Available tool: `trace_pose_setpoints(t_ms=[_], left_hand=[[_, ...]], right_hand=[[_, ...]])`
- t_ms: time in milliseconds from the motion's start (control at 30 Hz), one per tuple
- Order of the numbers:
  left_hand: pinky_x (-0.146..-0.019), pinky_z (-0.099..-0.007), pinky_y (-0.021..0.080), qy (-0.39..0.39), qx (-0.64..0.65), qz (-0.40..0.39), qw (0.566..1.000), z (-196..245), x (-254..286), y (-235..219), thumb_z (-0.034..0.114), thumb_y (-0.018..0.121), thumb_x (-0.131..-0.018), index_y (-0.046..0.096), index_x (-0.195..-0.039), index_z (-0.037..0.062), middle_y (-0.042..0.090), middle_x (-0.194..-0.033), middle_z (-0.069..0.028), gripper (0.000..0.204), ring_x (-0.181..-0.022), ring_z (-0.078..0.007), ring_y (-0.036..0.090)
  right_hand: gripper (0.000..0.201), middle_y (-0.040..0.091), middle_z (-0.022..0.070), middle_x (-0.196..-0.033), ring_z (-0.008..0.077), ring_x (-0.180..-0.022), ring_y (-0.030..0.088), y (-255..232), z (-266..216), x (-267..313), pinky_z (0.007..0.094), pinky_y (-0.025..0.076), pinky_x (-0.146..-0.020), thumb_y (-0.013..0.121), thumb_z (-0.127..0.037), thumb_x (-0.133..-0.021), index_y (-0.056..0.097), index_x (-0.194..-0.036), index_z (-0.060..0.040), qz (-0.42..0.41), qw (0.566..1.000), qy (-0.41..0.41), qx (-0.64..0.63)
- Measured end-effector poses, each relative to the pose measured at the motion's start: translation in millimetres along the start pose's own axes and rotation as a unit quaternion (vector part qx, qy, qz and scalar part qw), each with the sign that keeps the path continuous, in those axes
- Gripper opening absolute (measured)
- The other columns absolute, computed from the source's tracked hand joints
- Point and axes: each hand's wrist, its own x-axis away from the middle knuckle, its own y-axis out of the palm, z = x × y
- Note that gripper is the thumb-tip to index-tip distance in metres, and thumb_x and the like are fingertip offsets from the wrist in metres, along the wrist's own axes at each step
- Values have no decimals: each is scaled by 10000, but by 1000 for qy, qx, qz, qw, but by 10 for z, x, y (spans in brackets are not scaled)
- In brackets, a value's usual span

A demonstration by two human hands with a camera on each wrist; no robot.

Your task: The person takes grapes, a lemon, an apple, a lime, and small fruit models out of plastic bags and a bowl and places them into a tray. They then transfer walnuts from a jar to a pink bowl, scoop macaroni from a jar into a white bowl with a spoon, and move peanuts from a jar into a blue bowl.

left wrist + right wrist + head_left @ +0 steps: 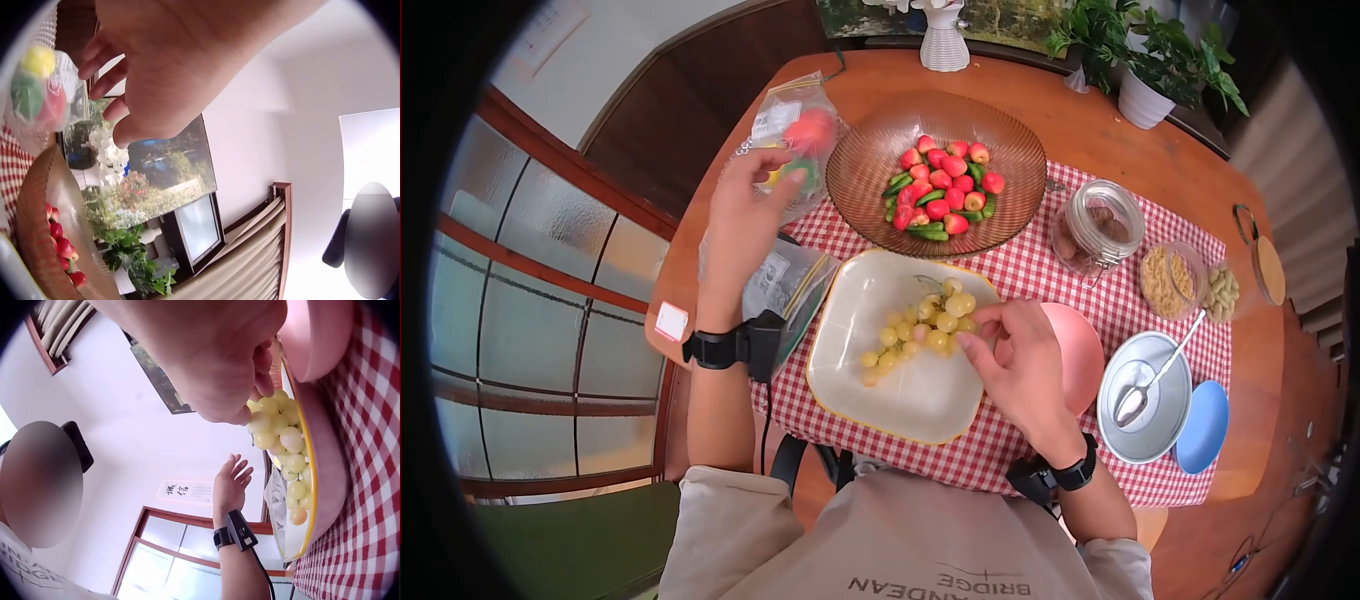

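Yellow-green grapes (920, 328) lie in a bunch in a white square dish (850, 385) with a yellow rim. My right hand (1025, 365) is at the bunch's right end, thumb and fingertips pinching grapes there; the right wrist view shows the fingers bent against the grapes (290, 440). Raised at the left, my left hand (745, 215) holds nothing, its fingers loosely bent and apart, near a clear plastic bag (825, 160) with red, green and yellow items. In the left wrist view the left hand (156, 75) hangs free beside that bag (50, 94).
Behind the dish stands a ribbed amber bowl (860, 180) of small red fruits and green pieces. A glass jar (1100, 225), pink plate (1075, 350), metal bowl (1120, 440) with a spoon and blue dish (1203, 430) stand to the right. Another plastic bag (785, 290) lies left of the dish.
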Motion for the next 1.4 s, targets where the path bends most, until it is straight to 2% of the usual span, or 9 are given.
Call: trace_pose_setpoints(t_ms=[100,333,600,833,967,1033,1067,1233,1400], left_hand=[[-930,-357,488,17,-19,-5,1000,-29,-176,151,225,734,-920,649,-1216,-1,660,-1133,-145,382,-1037,-243,614],[-1086,-484,414,-152,-161,-50,974,-514,-731,400,397,838,-751,473,-1448,50,492,-1388,-321,860,-1240,-458,546],[-1086,-497,400,-112,-181,-20,977,-879,-653,555,246,832,-699,487,-1324,45,493,-1321,-257,742,-1258,-449,488],[-1017,-463,451,-99,-155,-54,981,-1108,-722,485,165,806,-713,625,-1067,72,534,-1284,-234,408,-1187,-419,537],[-1014,-463,450,-120,-98,-55,986,-830,-678,420,155,782,-733,651,-992,56,593,-1193,-236,306,-1172,-418,548],[-829,-339,511,20,-162,140,977,-435,-521,465,118,726,-806,634,-956,20,656,-926,-105,202,-878,-235,648],[-829,-339,511,19,-161,138,977,-210,-492,422,118,726,-806,634,-956,20,656,-926,-105,202,-878,-235,648],[-711,-277,489,58,244,-120,960,713,-201,277,140,694,-920,638,-979,38,627,-828,-50,130,-774,-107,611],[-808,-336,507,105,82,-383,914,1077,312,172,168,749,-872,649,-1077,55,646,-932,-24,255,-915,-205,640]], right_hand=[[537,572,184,-1256,368,-1153,577,25,29,-10,430,481,-990,820,-165,-801,587,-1269,-40,118,990,-67,-48],[685,506,196,-1406,368,-1289,500,29,-81,29,500,364,-1122,848,-211,-775,561,-1387,-103,51,979,-190,44],[266,554,86,-1029,292,-1041,563,46,2,42,475,406,-1005,854,-178,-756,612,-807,-80,84,984,-151,38],[288,557,95,-1016,303,-1042,562,57,16,52,466,422,-986,858,-159,-744,600,-839,-73,72,983,-161,52],[443,539,126,-1234,325,-1127,550,80,-27,27,485,423,-990,852,-137,-748,618,-1118,-76,101,987,-127,9],[547,517,135,-1319,331,-1160,544,48,-48,-10,486,424,-990,851,-130,-745,608,-1233,-86,120,985,-121,-14],[618,490,139,-1369,333,-1180,537,-12,-86,-35,475,431,-985,849,-130,-744,588,-1304,-107,91,983,-153,41],[700,487,132,-1390,313,-1183,537,11,-74,-47,445,445,-971,831,-112,-740,579,-1391,-158,19,970,-184,160],[578,633,118,-1171,313,-963,643,-5,-45,-78,423,501,-848,820,-137,-736,631,-1281,-107,20,986,-78,143]])
